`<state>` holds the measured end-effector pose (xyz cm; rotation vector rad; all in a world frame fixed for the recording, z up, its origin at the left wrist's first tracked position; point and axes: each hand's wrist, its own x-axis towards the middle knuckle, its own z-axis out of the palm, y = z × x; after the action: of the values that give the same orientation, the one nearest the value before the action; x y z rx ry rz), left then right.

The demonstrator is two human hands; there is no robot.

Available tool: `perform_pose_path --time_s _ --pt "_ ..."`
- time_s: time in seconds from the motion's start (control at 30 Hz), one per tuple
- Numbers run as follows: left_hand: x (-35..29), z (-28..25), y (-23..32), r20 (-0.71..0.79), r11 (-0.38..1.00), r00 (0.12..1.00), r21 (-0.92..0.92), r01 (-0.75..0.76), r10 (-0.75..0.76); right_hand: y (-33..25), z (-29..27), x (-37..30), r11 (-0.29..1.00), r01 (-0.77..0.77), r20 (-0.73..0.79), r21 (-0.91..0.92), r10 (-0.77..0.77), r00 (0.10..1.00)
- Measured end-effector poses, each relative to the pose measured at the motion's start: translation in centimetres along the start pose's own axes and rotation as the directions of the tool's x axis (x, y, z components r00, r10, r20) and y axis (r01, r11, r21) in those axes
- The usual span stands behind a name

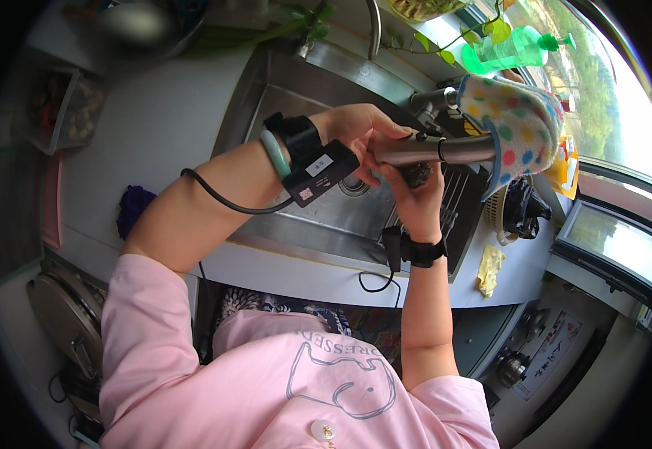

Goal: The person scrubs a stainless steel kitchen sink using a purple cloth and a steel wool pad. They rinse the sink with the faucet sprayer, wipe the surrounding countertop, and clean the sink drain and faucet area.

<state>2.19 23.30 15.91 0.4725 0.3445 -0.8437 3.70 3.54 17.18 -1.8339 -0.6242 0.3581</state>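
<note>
My left hand (352,131) reaches over the sink (303,217) and is closed round the end of the metal faucet spout (408,150), thumb on top and fingertips below. Just under the spout, my right hand (419,206) is closed, thumb up, with a small dark, rough-looking lump (419,176) against its fingers. The spout hides most of that lump, so its kind is unclear. A polka-dot towel (517,123) with a blue edge hangs over the faucet's bend. Whether water is running cannot be made out.
A metal rack (453,198) lies across the sink's right side. A yellow cloth (491,269) and a basket with a black bag (524,209) lie right of it. A green bottle (509,49) stands by the window. A purple cloth (135,209) and a clear bin (75,112) are left.
</note>
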Motion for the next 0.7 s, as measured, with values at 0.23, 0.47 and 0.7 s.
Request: perform_pose_path --time_s 0.23,0.47,0.7 --pt "0.9 0.5 -0.1 -0.015 0.998 0.998 -0.016 -0.063 0.063 0.4 -0.6 0.3 0.991 0.03 0.005 -0.127 -0.03 1.0" --pt "0.9 0.0 -2.4 -0.011 0.989 0.989 -0.013 -0.146 0.146 0.2 -0.4 0.2 0.994 0.039 -0.003 -0.105 -0.039 0.999" --pt "-0.6 -7.8 -5.7 -0.503 0.904 0.852 -0.283 -0.321 0.145 -0.5 0.4 0.5 0.993 -0.015 0.025 -0.114 0.018 1.0"
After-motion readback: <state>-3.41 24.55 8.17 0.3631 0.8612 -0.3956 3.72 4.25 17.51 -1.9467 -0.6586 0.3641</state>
